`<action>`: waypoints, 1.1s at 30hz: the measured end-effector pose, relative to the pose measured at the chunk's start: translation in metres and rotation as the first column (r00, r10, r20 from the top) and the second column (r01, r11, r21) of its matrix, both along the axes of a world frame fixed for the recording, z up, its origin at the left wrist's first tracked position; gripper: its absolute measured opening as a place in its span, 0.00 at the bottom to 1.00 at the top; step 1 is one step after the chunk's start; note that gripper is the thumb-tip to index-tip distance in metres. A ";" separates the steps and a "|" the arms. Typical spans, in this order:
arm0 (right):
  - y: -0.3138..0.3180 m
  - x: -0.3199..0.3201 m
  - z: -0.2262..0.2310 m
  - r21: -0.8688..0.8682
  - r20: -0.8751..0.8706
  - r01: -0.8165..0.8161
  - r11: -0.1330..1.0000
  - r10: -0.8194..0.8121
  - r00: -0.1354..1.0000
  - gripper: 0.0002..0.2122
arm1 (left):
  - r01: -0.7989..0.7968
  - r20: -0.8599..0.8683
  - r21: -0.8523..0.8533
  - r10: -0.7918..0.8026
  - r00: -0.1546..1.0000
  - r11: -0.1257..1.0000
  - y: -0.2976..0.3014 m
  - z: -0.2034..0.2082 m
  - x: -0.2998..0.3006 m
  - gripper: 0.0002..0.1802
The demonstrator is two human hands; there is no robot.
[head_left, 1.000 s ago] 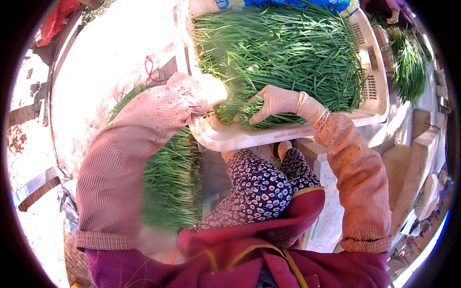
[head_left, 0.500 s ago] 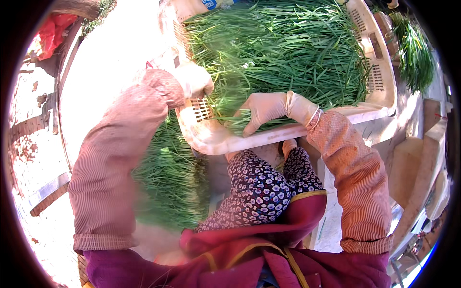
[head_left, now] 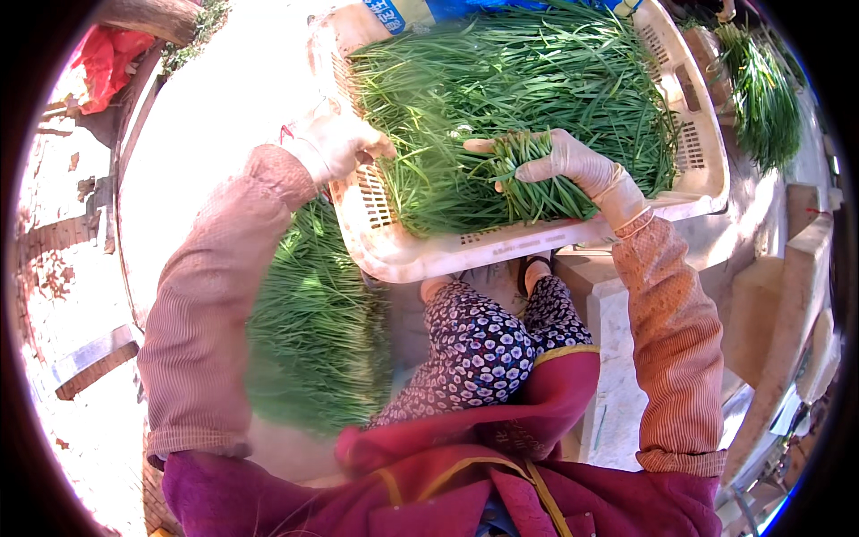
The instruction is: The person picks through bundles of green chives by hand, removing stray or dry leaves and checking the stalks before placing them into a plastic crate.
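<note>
A bunch of garlic chives [head_left: 550, 192], its pale cut ends facing up and left, is gripped in my gloved right hand [head_left: 565, 163] over the near right part of a white plastic crate [head_left: 407, 267]. More long green chives [head_left: 528, 80] fill that crate. At the crate's left side, my gloved left hand [head_left: 340, 148] is closed with its fingers curled, its fingertips close to the chives. Bright glare washes out part of this hand, and whatever it may hold cannot be made out.
Below the crate's left corner lies a thick pile of chives [head_left: 318, 331]. Another bundle of chives [head_left: 761, 98] sits at the far right. A blue and white bag [head_left: 429, 11] lies by the crate's far edge. My patterned trouser legs [head_left: 479, 345] are under the near rim.
My right hand has risen from the crate's near rim and turned, with a bunch of chives now showing in its grip. My left hand has shifted slightly left.
</note>
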State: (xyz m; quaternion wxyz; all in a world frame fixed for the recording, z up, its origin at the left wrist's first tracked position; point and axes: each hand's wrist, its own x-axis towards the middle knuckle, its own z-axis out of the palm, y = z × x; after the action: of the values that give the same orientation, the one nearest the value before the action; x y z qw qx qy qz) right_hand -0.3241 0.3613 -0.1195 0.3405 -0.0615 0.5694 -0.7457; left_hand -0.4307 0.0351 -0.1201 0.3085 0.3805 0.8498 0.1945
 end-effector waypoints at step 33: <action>0.021 0.008 -0.012 -0.209 0.014 0.140 0.968 -0.140 0.990 0.28 | -0.229 0.180 0.387 0.170 0.969 0.893 -0.026 0.066 -0.007 0.07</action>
State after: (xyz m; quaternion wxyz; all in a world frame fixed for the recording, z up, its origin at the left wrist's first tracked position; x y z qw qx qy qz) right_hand -0.3163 0.3826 -0.1315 0.2782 -0.0571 0.4907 -0.8237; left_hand -0.4376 0.0096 -0.0544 0.2610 0.3320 0.8016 0.4232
